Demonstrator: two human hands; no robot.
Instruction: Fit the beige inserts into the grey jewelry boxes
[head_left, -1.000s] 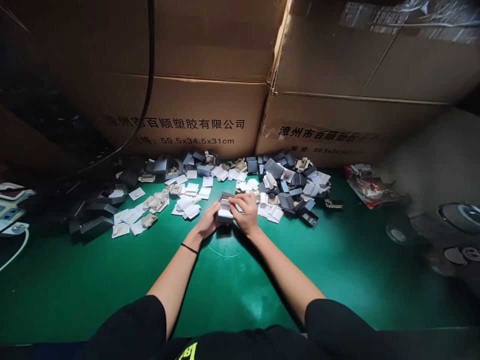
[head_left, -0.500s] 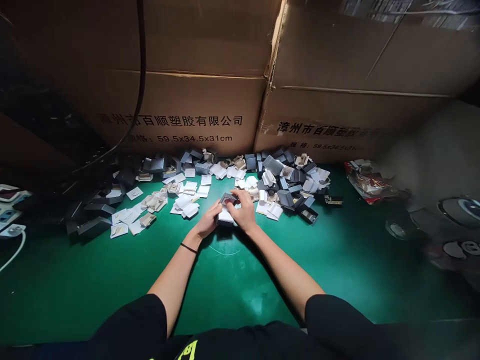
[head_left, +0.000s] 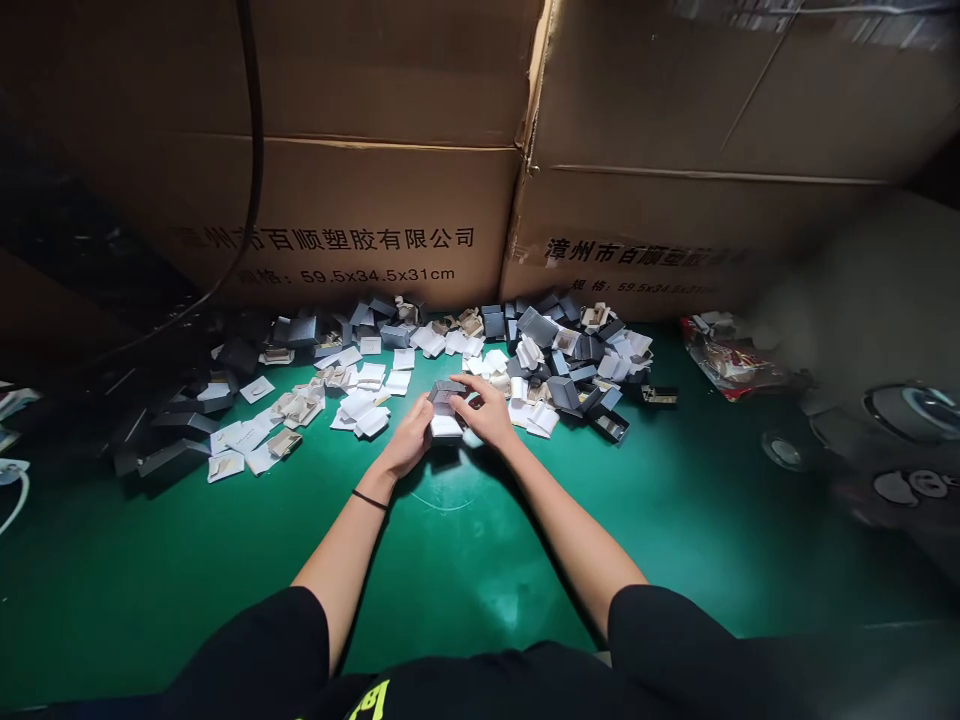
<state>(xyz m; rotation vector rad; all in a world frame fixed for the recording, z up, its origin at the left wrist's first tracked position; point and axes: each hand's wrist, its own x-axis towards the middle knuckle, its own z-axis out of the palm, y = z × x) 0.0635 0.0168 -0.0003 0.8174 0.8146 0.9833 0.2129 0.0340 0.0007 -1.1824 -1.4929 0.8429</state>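
A small dark grey box (head_left: 445, 392) with a white inner part stands tilted between my two hands, just above the green table. My left hand (head_left: 412, 437) grips its left side, fingers wrapped round the edge. From the right, my right hand (head_left: 484, 411) holds it with the thumb across the front and the fingers along the top. Part of the box is hidden by the right fingers. Loose white cards (head_left: 364, 411) lie to the left of my hands. Several dark boxes (head_left: 564, 393) are heaped with white pieces on the right.
Two large cardboard cartons (head_left: 337, 200) rise behind the heaps. More dark boxes (head_left: 180, 455) lie at the far left beneath a hanging black cable (head_left: 255, 150). A red and clear plastic packet (head_left: 731, 362) sits at the right, near a blurred grey object (head_left: 915, 430).
The box has swung a little, with its dark upper part now facing me more squarely. My right fingers have shifted slightly on it. The whole view has moved slightly.
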